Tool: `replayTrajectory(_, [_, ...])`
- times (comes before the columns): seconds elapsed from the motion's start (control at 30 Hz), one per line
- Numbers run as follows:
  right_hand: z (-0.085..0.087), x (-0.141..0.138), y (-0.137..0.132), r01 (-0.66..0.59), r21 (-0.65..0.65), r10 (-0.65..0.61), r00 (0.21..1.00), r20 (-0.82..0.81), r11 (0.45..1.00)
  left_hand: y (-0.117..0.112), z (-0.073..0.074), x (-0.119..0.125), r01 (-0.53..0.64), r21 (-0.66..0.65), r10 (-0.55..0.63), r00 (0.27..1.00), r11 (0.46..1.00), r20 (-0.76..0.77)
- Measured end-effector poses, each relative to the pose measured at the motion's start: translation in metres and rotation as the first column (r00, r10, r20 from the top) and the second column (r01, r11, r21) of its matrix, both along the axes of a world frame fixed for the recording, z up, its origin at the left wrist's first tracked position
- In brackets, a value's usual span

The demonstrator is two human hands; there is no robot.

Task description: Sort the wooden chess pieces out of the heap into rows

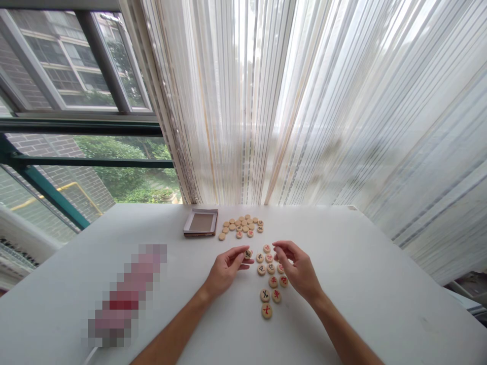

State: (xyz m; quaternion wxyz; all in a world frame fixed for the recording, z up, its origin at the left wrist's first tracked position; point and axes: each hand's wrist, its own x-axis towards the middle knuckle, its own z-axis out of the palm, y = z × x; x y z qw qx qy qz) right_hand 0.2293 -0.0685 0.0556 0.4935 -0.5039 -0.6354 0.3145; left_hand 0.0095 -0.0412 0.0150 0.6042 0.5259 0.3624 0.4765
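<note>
My left hand [224,268] is closed in a pinch, its thumb and fingers holding a round wooden Chinese chess piece [247,254] with a black character facing up. To the right, my right hand [299,266] hovers over the edge of a cluster of chess pieces, its fingers curled but apart, with nothing visible between them. It partly covers some pieces. Face-up pieces with red or black characters lie between the hands, among them a red-marked piece [267,249] and a black-marked piece [259,257]. Nearer me are another black-marked piece [265,295] and a red-marked piece [267,311].
Farther back on the white table [342,314] lies a loose group of pieces, mostly blank side up, such as a blank piece [221,236]. Beside them is a shallow open box [200,223]. A pixelated pinkish object [127,294] is at left. String curtains [304,101] hang behind.
</note>
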Motion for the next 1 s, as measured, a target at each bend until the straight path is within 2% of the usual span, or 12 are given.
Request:
replayTrajectory(0.17, [-0.001,-0.014,-0.008,-0.173,0.058,0.166,0.981,0.098,0.983,-0.006,0.005,0.002,0.129,0.036,-0.129,0.992,0.991,0.000])
replayTrajectory(0.27, [-0.001,-0.018,-0.011,-0.236,0.070,0.222,0.962,0.159,0.969,-0.009,0.007,0.003,0.179,0.049,-0.179,0.984,0.983,-0.006])
replayTrajectory(0.6, [-0.004,-0.020,-0.011,-0.242,0.016,0.238,0.962,0.131,0.970,-0.011,0.007,0.003,0.185,0.065,-0.180,0.981,0.981,-0.070])
replayTrajectory(1.0, [-0.008,-0.020,-0.010,-0.289,-0.059,0.286,0.956,-0.062,0.955,-0.011,0.003,0.004,0.229,0.085,-0.224,0.972,0.970,-0.071])
